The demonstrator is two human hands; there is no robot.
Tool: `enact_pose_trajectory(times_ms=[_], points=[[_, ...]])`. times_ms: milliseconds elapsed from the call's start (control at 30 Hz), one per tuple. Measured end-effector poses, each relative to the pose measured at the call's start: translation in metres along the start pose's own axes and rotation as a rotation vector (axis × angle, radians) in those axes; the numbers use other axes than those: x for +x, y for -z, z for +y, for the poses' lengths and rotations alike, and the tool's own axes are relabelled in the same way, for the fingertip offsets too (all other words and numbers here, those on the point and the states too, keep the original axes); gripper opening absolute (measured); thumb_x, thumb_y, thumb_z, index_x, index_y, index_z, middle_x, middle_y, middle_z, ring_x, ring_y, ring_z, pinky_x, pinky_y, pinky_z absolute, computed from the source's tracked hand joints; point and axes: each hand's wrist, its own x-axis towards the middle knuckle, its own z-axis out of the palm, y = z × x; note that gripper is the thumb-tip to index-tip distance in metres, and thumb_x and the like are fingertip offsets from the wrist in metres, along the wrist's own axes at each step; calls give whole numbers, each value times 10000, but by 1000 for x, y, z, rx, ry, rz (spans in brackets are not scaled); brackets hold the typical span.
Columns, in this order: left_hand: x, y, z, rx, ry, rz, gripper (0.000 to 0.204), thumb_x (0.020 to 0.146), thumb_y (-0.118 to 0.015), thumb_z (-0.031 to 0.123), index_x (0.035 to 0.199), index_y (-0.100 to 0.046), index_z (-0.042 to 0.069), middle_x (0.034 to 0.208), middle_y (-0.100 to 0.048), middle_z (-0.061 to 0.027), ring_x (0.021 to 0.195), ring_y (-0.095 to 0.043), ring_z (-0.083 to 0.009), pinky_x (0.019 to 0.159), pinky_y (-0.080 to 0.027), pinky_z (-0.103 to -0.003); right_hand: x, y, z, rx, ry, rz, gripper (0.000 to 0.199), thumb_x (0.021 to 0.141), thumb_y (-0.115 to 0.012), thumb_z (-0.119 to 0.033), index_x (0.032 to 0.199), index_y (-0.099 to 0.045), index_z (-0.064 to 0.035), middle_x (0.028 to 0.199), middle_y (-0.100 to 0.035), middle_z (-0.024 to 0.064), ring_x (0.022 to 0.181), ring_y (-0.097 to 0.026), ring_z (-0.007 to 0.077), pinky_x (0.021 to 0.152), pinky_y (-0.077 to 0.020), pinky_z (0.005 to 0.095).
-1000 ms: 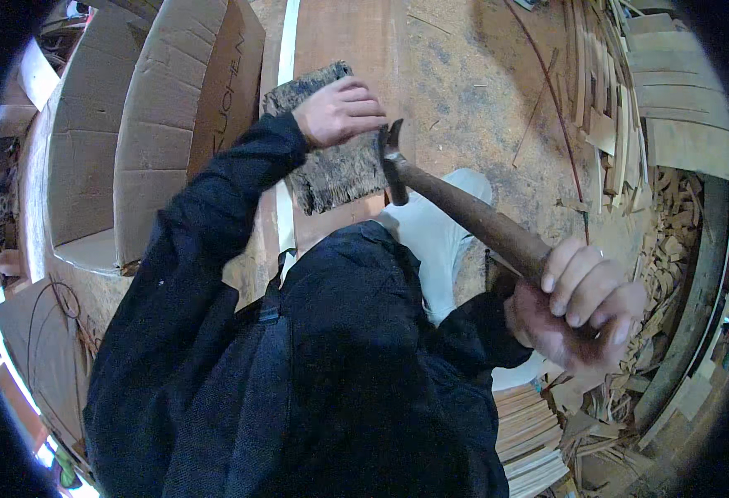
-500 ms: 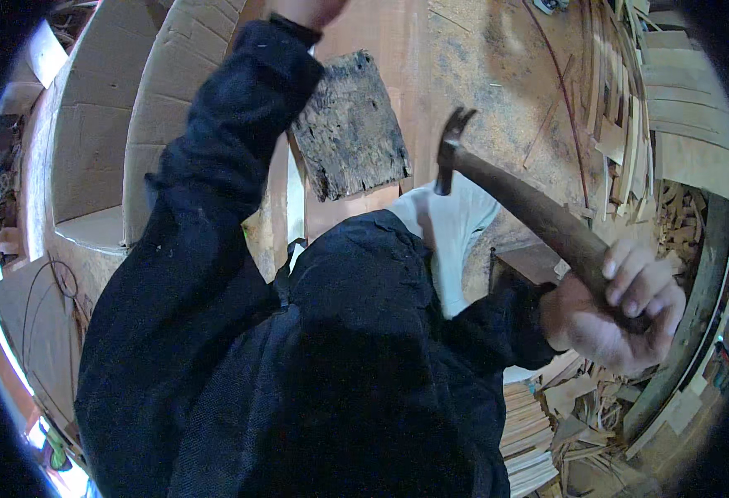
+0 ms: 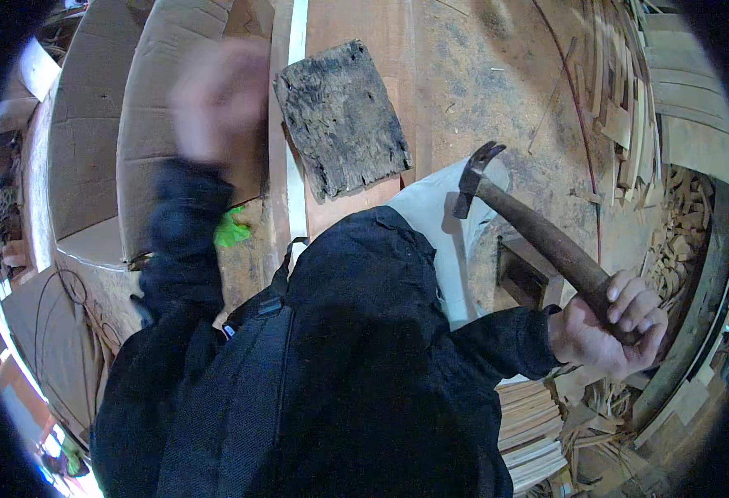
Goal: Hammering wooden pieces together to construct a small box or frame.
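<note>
Dusty floor (image 3: pixel 506 104) — hammer (image 3: pixel 543 236) in right hand (image 3: pixel 605 339)

You are in a woodworking workshop: pale, sawdust-like specks litter the floor (image 3: pixel 547 183), long thin wooden strips (image 3: pixel 624 137) are gathered on your right, and a heap of small offcuts (image 3: pixel 684 222) lies near them — with a stack of slats (image 3: pixel 530 436) closer to you. Your right hand (image 3: pixel 609 328) holds a worn claw hammer (image 3: pixel 547 238) — a workshop tool.
</note>
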Motion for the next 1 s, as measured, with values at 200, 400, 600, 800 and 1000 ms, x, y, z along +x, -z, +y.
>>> enact_pose_trajectory(times_ms=[200,400,600,800,1000], points=[[-98,-196,27,-88,-306,-474,227,749,-648,329,894,-600,161,956,-538,-34,948,-496,-223,769,-349,-396,-10,2,-15,70,-4,101,248,879,-441,-255,675,-388,-125,537,-327,-6,451,-320,102,482,-333,269],[-101,-223,40,2,-213,-579,253,754,-643,351,886,-585,143,940,-529,-64,936,-490,-239,752,-356,-413,-31,12,-27,-65,66,101,236,874,-465,-248,687,-396,-122,544,-350,1,445,-328,108,479,-329,278],[-92,-226,35,-66,-270,-682,246,745,-651,302,846,-598,85,915,-563,-93,862,-541,-267,720,-441,-386,-41,29,-29,-127,80,139,245,873,-469,-262,691,-382,-124,546,-343,4,455,-326,115,492,-328,285],[-91,-222,34,-98,-257,-679,203,740,-649,236,804,-621,45,878,-570,-120,890,-555,-298,787,-471,-395,-43,35,-28,-99,79,143,263,882,-441,-263,676,-372,-115,538,-337,3,460,-323,116,492,-327,287],[-81,-220,38,-56,-316,-793,228,736,-627,259,749,-626,31,862,-573,-137,831,-583,-306,718,-506,-389,-45,35,-26,-45,48,125,268,891,-431,-260,675,-375,-112,534,-344,5,460,-328,119,500,-330,290]])
